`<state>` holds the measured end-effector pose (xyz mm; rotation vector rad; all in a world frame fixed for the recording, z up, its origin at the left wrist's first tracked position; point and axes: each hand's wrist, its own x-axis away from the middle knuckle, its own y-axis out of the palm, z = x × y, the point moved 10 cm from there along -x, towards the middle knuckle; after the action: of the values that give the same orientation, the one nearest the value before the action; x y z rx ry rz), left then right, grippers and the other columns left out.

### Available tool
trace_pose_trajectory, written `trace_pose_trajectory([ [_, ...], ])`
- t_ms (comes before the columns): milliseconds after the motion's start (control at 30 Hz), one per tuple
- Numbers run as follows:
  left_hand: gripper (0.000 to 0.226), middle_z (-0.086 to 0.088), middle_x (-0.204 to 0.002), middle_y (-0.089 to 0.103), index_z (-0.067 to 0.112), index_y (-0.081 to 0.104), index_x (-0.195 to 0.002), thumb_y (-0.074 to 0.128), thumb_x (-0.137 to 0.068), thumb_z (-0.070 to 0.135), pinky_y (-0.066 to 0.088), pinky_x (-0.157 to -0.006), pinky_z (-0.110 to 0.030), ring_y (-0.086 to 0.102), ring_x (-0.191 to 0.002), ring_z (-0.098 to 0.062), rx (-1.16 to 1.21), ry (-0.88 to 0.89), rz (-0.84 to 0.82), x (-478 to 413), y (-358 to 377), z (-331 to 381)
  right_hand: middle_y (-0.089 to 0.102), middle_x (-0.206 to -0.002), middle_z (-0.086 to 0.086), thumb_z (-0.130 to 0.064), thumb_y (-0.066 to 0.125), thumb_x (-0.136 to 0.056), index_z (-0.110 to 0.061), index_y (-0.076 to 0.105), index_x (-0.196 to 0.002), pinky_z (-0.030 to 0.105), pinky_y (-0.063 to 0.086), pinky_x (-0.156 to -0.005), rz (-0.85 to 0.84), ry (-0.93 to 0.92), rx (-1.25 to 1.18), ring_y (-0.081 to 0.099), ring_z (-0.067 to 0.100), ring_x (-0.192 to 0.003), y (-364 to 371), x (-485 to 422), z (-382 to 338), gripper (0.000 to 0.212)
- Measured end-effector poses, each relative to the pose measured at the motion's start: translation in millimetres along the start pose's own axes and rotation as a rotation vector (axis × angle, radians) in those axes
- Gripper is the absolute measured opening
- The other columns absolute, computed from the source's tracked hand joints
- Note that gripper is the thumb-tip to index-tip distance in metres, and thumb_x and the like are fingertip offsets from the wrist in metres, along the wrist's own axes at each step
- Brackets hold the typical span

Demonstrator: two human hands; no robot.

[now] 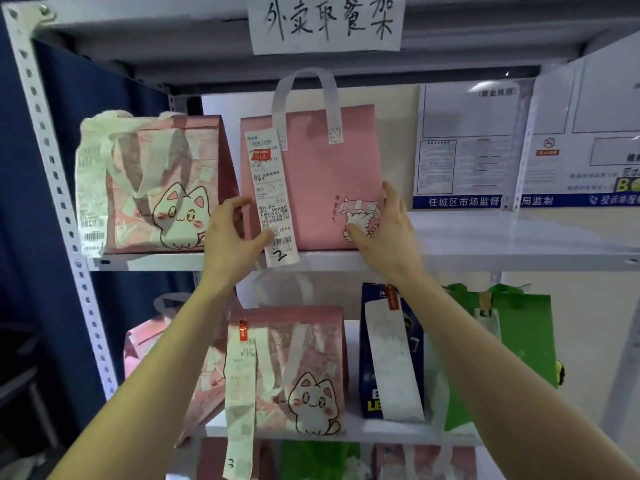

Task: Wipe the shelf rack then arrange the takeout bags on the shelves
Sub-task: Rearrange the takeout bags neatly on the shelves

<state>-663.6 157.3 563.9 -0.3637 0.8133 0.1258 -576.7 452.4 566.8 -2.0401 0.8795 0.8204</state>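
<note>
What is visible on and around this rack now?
shelf rack: one, white metal, fills view
paper sign: one, white, black handwriting, top beam
plain pink bag: one, pink, white handles, upper shelf middle, receipt marked 2
upper cat bag: one, pink, upper shelf left
lower cat bag: one, pink, lower shelf, receipt marked 3
navy bag: one, dark blue, lower shelf, right of lower cat bag
green bag: one, green, lower shelf far right
other bags: count unclear, partly seen lower left and bottom
wall notices: two, white with blue strip, behind upper shelf
left hand: one, grips plain pink bag's left edge
right hand: one, holds its lower right edge
</note>
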Motion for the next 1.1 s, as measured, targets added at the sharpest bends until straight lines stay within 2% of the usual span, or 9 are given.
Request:
trace_pose_trajectory([
  [133, 0.06, 0.001, -0.139, 0.056, 0.019, 0.059, -0.144, 0.088, -0.092, 0.021, 0.051, -0.094, -0.006, 0.058, -0.111, 0.017, -0.01, 0.118, 0.146, 26, -24, 2, 0.045, -0.15, 0.003, -0.04, 0.076, -0.093, -0.016, 0.028, -0.161, 0.026, 0.049, -0.103, 0.18, 0.012, -0.028, 0.054, 0.017, -0.13, -23, 35, -1, 0.087],
  [200, 0.053, 0.002, -0.136, 0.056, 0.02, 0.061, -0.139, 0.084, -0.092, 0.017, 0.051, -0.098, -0.013, 0.057, -0.115, 0.013, -0.037, 0.178, 0.215, 49, -35, -7, 0.049, -0.143, 0.003, -0.037, 0.074, -0.094, -0.014, 0.037, -0.155, 0.006, 0.042, -0.098, 0.291, -0.02, -0.049, 0.053, 0.009, -0.124, -31, 65, -1, 0.075],
  [300, 0.049, 0.004, -0.13, 0.055, 0.022, 0.061, -0.135, 0.08, -0.09, 0.018, 0.049, -0.099, -0.017, 0.055, -0.116, 0.005, -0.059, 0.173, 0.236, 92, -39, -45, 0.055, -0.133, 0.002, -0.028, 0.071, -0.096, -0.013, 0.047, -0.147, 0.013, 0.045, -0.099, 0.324, -0.034, -0.059, 0.056, 0.009, -0.117, -17, 121, 11, 0.058],
  [433, 0.058, 0.002, -0.134, 0.056, 0.02, 0.054, -0.142, 0.083, -0.092, 0.021, 0.053, -0.106, -0.041, 0.059, -0.121, -0.018, -0.099, -0.061, 0.083, 154, -16, -137, 0.054, -0.127, -0.005, -0.033, 0.068, -0.099, -0.02, 0.047, -0.144, 0.036, 0.054, -0.098, 0.079, 0.102, -0.056, 0.058, 0.016, -0.114, 54, 203, 46, 0.051],
  [600, 0.081, -0.011, -0.15, 0.065, 0.015, 0.03, -0.165, 0.077, -0.101, 0.033, 0.05, -0.117, -0.057, 0.064, -0.135, -0.029, 0.029, -0.517, -0.263, 223, 34, -227, 0.057, -0.144, 0.009, -0.05, 0.066, -0.101, -0.013, 0.039, -0.15, 0.042, 0.055, -0.096, -0.39, 0.463, 0.078, 0.062, 0.031, -0.124, 152, 283, 110, 0.067],
  [667, 0.073, -0.007, -0.144, 0.071, 0.015, 0.034, -0.163, 0.075, -0.103, 0.023, 0.054, -0.114, -0.057, 0.069, -0.127, -0.026, 0.025, -0.537, -0.322, 237, 42, -233, 0.065, -0.132, 0.009, -0.042, 0.067, -0.103, -0.014, 0.043, -0.14, 0.038, 0.055, -0.084, -0.447, 0.494, 0.06, 0.066, 0.031, -0.114, 165, 296, 115, 0.053],
  [800, 0.066, 0.002, -0.135, 0.072, 0.021, 0.047, -0.154, 0.076, -0.097, 0.004, 0.062, -0.103, -0.049, 0.071, -0.115, -0.018, 0.004, -0.535, -0.256, 253, 26, -230, 0.067, -0.129, 0.006, -0.03, 0.066, -0.103, -0.018, 0.044, -0.131, 0.039, 0.057, -0.084, -0.417, 0.481, 0.054, 0.068, 0.027, -0.11, 157, 303, 108, 0.039],
  [967, 0.067, 0.001, -0.136, 0.072, 0.025, 0.049, -0.15, 0.08, -0.095, 0.002, 0.062, -0.102, -0.043, 0.072, -0.119, -0.02, 0.014, -0.505, -0.181, 283, -7, -197, 0.067, -0.125, 0.005, -0.029, 0.069, -0.101, -0.015, 0.043, -0.134, 0.033, 0.051, -0.078, -0.428, 0.421, 0.038, 0.068, 0.027, -0.107, 129, 321, 86, 0.044],
  [1100, 0.067, 0.016, -0.121, 0.072, 0.033, 0.052, -0.144, 0.082, -0.093, 0.002, 0.064, -0.089, -0.025, 0.073, -0.107, 0.001, 0.005, -0.474, -0.148, 318, -20, -149, 0.064, -0.137, 0.0, -0.047, 0.068, -0.099, -0.018, 0.039, -0.149, 0.036, 0.058, -0.09, -0.408, 0.418, -0.014, 0.066, 0.021, -0.119, 75, 346, 77, 0.065],
])
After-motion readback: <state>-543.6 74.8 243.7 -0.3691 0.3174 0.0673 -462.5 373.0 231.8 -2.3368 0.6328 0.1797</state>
